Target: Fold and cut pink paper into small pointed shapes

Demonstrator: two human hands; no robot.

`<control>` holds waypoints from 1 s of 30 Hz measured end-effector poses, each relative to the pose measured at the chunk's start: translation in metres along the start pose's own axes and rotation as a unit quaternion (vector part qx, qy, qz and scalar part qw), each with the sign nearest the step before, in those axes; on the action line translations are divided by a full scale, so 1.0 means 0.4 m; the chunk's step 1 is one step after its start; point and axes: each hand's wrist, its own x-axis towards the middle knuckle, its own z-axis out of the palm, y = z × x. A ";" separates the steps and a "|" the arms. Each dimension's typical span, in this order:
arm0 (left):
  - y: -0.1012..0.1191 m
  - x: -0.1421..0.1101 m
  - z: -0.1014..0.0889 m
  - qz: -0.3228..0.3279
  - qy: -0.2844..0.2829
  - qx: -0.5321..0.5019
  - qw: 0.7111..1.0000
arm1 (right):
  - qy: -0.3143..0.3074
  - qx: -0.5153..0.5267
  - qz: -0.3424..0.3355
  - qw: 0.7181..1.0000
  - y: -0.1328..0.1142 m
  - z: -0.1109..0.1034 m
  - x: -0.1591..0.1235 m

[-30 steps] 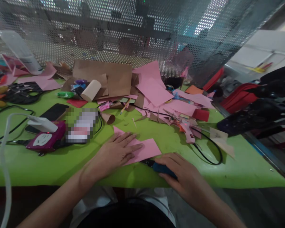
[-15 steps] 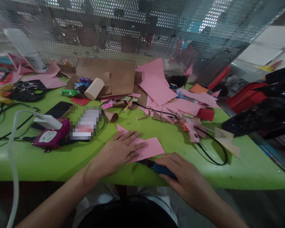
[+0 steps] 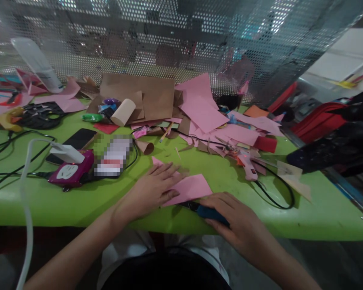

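Note:
My left hand (image 3: pixel 153 186) lies on a folded piece of pink paper (image 3: pixel 196 187) near the table's front edge. Its fingers are stretched out and slightly blurred, and they cover the paper's left and middle parts. Just to the right, my right hand (image 3: pixel 230 213) is closed over the blue handle of what looks like a pair of scissors (image 3: pixel 210 214). Their dark blades point left along the paper's lower edge, with the tips hidden near the paper.
A pink glue gun (image 3: pixel 248 167) with a looping black cord lies to the right. Left stand a phone (image 3: pixel 113 157) and a purple power adapter (image 3: pixel 75 169). Paper scraps (image 3: pixel 201 106), brown card (image 3: pixel 151 94) and a pencil (image 3: pixel 166 133) lie behind on the green table (image 3: pixel 109 211).
The view has shifted slightly, so the scene sits a little further right. My left fingers have moved a little on the pink paper. My right hand stays on the scissors.

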 end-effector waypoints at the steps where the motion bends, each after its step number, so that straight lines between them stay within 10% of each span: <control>1: -0.002 -0.004 -0.004 -0.020 0.016 -0.007 1.000 | 0.001 -0.003 0.002 1.000 0.001 -0.001 0.000; 30: 0.039 -0.039 -0.001 -0.124 0.071 -0.115 0.983 | 0.022 -0.003 0.004 1.000 0.009 0.008 0.013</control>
